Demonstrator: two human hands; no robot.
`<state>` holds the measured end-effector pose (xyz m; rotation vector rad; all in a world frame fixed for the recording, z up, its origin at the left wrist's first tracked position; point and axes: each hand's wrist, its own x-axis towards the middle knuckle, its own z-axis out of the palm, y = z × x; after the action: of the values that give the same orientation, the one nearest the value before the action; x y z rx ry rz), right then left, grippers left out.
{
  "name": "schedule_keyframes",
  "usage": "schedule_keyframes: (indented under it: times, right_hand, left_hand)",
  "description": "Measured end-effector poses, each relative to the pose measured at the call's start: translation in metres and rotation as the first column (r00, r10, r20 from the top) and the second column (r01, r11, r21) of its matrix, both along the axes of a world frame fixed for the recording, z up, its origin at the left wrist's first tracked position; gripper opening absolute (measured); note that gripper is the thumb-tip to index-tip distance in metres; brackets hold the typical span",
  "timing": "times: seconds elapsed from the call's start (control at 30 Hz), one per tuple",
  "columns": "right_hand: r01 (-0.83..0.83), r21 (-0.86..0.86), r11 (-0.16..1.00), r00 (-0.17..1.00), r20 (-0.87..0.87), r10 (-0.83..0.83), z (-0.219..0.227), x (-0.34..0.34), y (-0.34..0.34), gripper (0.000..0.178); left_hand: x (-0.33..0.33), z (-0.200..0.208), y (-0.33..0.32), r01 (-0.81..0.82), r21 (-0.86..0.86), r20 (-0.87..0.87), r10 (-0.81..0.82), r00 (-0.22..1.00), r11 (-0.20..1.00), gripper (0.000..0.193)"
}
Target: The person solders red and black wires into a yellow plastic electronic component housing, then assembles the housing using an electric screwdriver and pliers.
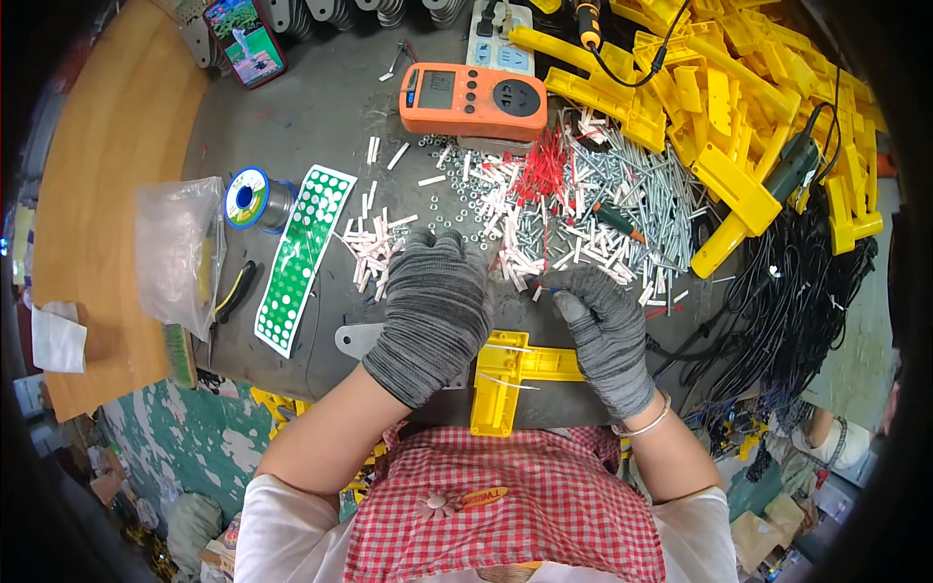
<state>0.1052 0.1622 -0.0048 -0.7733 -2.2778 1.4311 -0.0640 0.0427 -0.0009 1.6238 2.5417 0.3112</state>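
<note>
Centrally, the yellow plastic part (505,364) is lying at six o'clock on the desk (321,126), close to its near edge. At the part's eleven o'clock, my left grip (439,311) is pointing fingertips toward the metal nuts (469,209); at its two o'clock, my right grip (607,328) is curling near the white sleeves (518,260). I cannot tell whether either is closed on anything. Such small pieces are probably demanding light fingertip pinches, knitted gloves (418,360) likely dulling touch.

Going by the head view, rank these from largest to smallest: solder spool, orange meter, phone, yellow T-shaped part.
1. Orange meter
2. Yellow T-shaped part
3. Solder spool and phone: too alike in size to rank
</note>
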Motion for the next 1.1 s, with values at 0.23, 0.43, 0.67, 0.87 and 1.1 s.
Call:
schedule_keyframes:
  times: [0.23, 0.43, 0.67, 0.87, 1.1]
  right_hand:
    - [-0.04, -0.168, 0.985, 0.991, 0.116, 0.061, 0.019, -0.013, 0.002, 0.024]
    - [-0.05, -0.266, 0.963, 0.993, 0.09, 0.076, 0.026, -0.022, 0.002, 0.021]
    - [-0.083, -0.155, 0.984, 0.993, 0.068, 0.094, 0.026, -0.015, 0.0, 0.016]
    - [-0.399, 0.278, 0.874, 0.915, 0.061, 0.399, 0.012, -0.005, -0.005, 0.028]
    - [-0.563, 0.495, 0.662, 0.825, 0.286, 0.487, -0.003, -0.002, 0.0, 0.018]
  left_hand:
    - [0.01, 0.006, -0.015, -0.051, 0.31, 0.274, -0.038, 0.961, 0.949, 0.016]
    - [0.029, 0.002, -0.024, -0.462, 0.186, 0.916, 0.018, 0.401, 0.867, 0.028]
    - [0.011, 0.026, -0.026, -0.454, 0.056, 0.998, -0.035, 0.055, 0.889, 0.018]
    - [0.012, 0.028, -0.047, -0.424, 0.354, 0.915, -0.214, 0.343, 0.834, 0.016]
    - [0.03, 0.004, -0.057, 0.021, 0.352, 0.468, -0.195, 0.862, 0.936, 0.019]
